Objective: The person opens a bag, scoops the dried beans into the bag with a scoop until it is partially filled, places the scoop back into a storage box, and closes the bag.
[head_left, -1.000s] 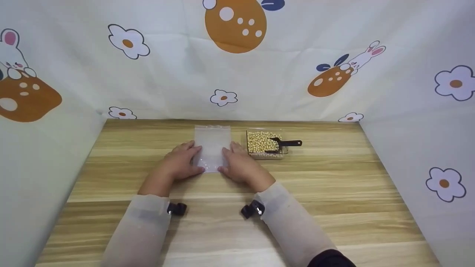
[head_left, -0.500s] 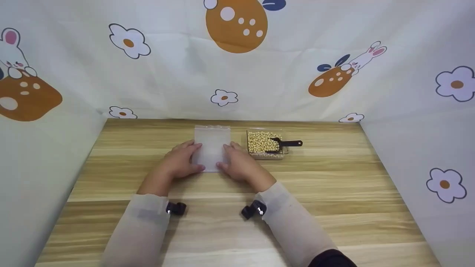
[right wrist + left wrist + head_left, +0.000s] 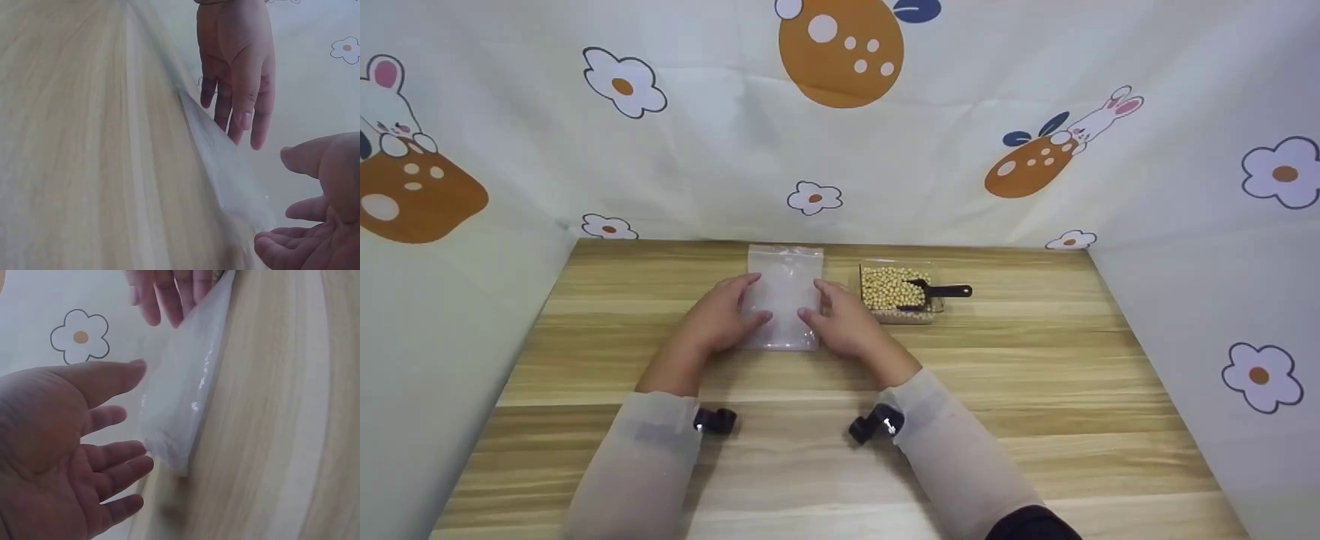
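A clear zip-lock bag [image 3: 786,289] lies flat on the wooden table, its zip end toward the back wall. On its left side is my left hand [image 3: 718,321], thumb and fingers spread and relaxed, pinching nothing. Across from it my right hand [image 3: 844,322] is held the same way along the bag's right side. In the left wrist view the left fingertips [image 3: 132,467] are close to the bag's edge; whether they touch cannot be told. The right wrist view has the right hand [image 3: 320,208] loosely open beside the bag [image 3: 230,174].
Right of the bag stands a clear plastic box [image 3: 911,318] holding soybeans [image 3: 887,289]. A black scoop [image 3: 949,291] sits in the beans, handle sticking out to the right. A patterned cloth [image 3: 720,150] hangs behind and at both sides of the wooden table [image 3: 1020,360].
The fingers of both hands have come off the bag's surface and spread apart. The bag has shifted slightly left, its zip end a little higher in view. Box and scoop stay put.
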Demonstrator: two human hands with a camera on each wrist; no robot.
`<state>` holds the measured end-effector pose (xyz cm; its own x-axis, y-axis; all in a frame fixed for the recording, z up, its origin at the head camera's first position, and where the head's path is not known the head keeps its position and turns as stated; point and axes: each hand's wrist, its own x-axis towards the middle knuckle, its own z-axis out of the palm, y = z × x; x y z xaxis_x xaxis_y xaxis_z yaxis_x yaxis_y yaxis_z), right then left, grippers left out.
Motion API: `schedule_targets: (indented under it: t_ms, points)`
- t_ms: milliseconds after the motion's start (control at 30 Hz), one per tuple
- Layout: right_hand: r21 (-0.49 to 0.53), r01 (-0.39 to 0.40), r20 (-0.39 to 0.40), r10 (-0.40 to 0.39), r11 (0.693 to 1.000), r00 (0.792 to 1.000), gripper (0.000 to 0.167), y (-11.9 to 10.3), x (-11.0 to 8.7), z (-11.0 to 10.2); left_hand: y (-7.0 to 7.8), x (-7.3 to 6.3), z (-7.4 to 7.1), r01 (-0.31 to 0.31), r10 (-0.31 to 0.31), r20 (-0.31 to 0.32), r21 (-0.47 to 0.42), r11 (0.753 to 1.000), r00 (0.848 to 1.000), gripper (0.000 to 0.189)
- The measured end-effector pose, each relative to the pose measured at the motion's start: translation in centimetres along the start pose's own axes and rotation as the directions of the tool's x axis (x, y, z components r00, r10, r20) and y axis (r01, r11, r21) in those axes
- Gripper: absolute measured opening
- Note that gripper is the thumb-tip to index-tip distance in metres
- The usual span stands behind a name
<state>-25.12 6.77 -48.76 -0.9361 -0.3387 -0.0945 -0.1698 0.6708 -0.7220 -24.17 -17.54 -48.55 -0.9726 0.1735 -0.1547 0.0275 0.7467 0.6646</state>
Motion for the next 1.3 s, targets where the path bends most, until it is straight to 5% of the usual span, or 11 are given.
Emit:
schedule_targets:
  t_ms: [200,467,933,1300]
  points:
    - [0.268,-0.016,-0.059,0.033,0.963,0.998,0.069,-0.2,0.1,-0.2,0.1,0.2,-0.5,0.051,-0.065,-0.078,-0.169,0.984,0.995,0.077]
    - [0.46,0.048,-0.16,0.03,0.887,0.987,0.062,-0.4,0.3,-0.8,0.5,0.2,-1.0,0.089,-0.129,-0.112,-0.306,0.948,0.985,0.076]
    - [0.552,0.129,-0.345,0.085,0.823,0.935,0.033,-0.7,0.2,-1.5,1.8,-0.2,-1.1,0.052,-0.137,-0.182,-0.405,0.913,0.974,0.06]
    - [0.634,0.139,-0.344,0.117,0.76,0.932,0.023,-0.7,-0.3,-2.6,3.0,-0.4,-0.7,-0.023,-0.105,-0.246,-0.47,0.883,0.963,0.052]
